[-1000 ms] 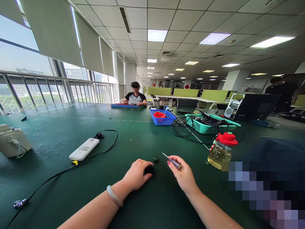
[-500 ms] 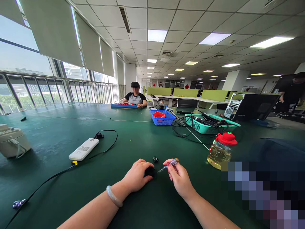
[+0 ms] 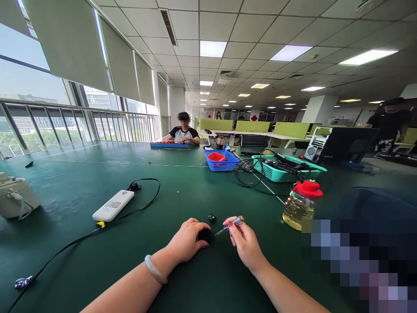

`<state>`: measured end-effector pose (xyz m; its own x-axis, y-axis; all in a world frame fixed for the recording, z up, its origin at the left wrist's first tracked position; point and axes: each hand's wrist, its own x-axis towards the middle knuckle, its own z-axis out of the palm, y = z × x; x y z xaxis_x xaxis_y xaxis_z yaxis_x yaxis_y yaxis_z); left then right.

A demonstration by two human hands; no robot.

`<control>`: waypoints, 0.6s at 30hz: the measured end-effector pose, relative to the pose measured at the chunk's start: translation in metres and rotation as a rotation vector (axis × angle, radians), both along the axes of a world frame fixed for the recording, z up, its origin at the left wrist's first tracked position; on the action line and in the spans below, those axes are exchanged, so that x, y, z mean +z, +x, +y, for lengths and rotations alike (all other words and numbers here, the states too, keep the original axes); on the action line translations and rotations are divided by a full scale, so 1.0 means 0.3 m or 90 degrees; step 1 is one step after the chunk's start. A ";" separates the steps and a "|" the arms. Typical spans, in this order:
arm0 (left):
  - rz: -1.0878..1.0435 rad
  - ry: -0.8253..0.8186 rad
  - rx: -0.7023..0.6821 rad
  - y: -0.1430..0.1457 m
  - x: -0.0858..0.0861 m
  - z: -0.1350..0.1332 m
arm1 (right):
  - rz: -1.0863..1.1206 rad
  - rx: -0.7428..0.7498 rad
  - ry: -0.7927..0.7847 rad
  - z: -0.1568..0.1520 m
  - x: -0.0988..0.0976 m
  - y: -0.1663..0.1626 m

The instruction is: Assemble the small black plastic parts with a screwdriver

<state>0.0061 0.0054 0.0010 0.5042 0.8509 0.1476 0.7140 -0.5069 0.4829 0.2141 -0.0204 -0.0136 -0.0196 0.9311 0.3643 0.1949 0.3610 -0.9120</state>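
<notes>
My left hand (image 3: 190,239) is closed round a small rounded black object (image 3: 205,235) on the green table; its kind cannot be made out. A pale bangle circles that wrist. In my right hand (image 3: 243,243) is a slim screwdriver (image 3: 233,222) with a clear handle and a brass-coloured end cap, held between thumb and fingers. Its shaft slants down to the left, and the tip is at the right side of the black object; whether they touch I cannot tell. Just beyond my hands lies a small dark part (image 3: 212,218).
A white power bank (image 3: 114,206) with a black cable lies left. To the right stands a red-lidded bottle (image 3: 299,208) of yellow liquid. Farther back are a blue basket (image 3: 222,165), a teal basket (image 3: 276,174) with cables, and a seated person (image 3: 184,130) across the table.
The view has shifted very slightly. My hands, the screwdriver and the black object keep nearly the same places. The standing person at far right has moved a little.
</notes>
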 end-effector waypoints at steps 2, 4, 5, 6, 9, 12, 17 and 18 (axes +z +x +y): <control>0.002 -0.005 0.001 0.000 0.002 0.000 | -0.001 0.001 -0.003 0.002 0.000 0.002; 0.003 -0.007 0.001 0.000 0.003 0.000 | -0.002 0.001 -0.004 0.003 -0.002 0.003; 0.003 -0.007 0.002 0.001 0.003 -0.001 | -0.001 -0.002 -0.003 0.003 -0.004 0.004; 0.004 -0.008 0.001 0.001 0.004 -0.002 | 0.000 -0.006 0.000 0.003 -0.005 0.004; 0.006 -0.013 0.004 0.003 0.006 -0.004 | 0.011 -0.021 0.016 0.000 -0.006 0.003; 0.007 -0.019 0.009 0.004 0.008 -0.005 | 0.034 -0.016 0.011 -0.003 0.000 -0.001; 0.003 -0.029 0.018 0.002 0.006 -0.006 | 0.062 0.007 -0.024 -0.004 0.005 -0.007; 0.001 -0.029 0.018 0.001 0.004 -0.006 | 0.063 0.007 -0.027 -0.003 0.003 -0.008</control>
